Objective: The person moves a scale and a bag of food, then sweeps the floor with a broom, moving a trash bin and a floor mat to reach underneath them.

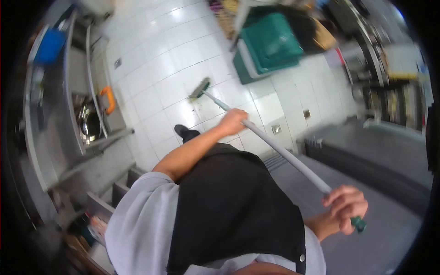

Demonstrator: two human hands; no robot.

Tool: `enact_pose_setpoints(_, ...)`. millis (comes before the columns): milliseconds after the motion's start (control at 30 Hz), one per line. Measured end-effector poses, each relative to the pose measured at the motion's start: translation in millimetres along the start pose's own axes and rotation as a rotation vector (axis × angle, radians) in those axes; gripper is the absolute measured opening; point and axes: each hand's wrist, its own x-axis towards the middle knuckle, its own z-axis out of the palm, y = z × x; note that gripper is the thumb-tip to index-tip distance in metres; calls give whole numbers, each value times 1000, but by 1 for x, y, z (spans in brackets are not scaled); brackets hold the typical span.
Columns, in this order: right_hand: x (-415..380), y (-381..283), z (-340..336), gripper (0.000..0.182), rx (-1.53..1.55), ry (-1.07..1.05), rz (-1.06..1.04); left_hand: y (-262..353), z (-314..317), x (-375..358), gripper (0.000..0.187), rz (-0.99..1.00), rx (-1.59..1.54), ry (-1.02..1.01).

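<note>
A broom with a long pale grey handle [289,158] runs slantwise across the front of my body. My left hand [233,121] is wrapped round the lower part of the handle. Higher up, close to the green end cap [359,224], my right hand [346,208] has its fingers curled round the same handle. The broom head [200,89], green with greyish bristles, rests on the white tiled floor [156,59]. Small dark bits of dirt lie on the tiles just below the head.
A green lidded bin [270,46] stands ahead on the right. To the left runs a steel counter [50,110] with a shiny metal bowl [89,121] and an orange object [107,100] on a shelf. A grey steel unit [357,183] is close on my right.
</note>
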Motion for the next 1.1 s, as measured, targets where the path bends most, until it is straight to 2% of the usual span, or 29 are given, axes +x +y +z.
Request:
enact_pose_setpoints(100,-41,-2,-27,50,14,-31,-63,21,0,22,39,-6,172,-143)
enact_pose_setpoints(200,-24,10,-48,50,89,-137,-233,24,-26,17,47,26,218,-146)
enact_pose_setpoints(267,-50,-1,-74,51,86,83,-256,62,-15,28,48,15,258,-162)
enact_pose_setpoints(400,-46,28,-90,54,206,442,-228,62,-2,30,43,-40,271,-106)
enact_pose_setpoints(533,-38,47,-99,54,171,794,-70,62,12,31,33,-108,257,-106)
enact_pose_setpoints(633,-24,80,-169,55,173,876,-72,57,47,103,20,-159,140,-202)
enact_pose_setpoints(733,-5,94,-214,55,178,818,-121,52,67,165,14,-183,32,-352)
enact_pose_setpoints(800,6,90,-237,53,214,818,-100,35,92,203,14,-76,79,-483)
enact_pose_setpoints(900,-4,80,-280,49,115,579,-270,35,138,261,18,102,46,-612)
enact_pose_setpoints(967,-18,57,-305,46,-59,447,-312,53,171,309,24,223,4,-705)
enact_pose_setpoints(1100,-29,39,-345,49,-300,650,-236,127,236,457,38,521,26,-989)
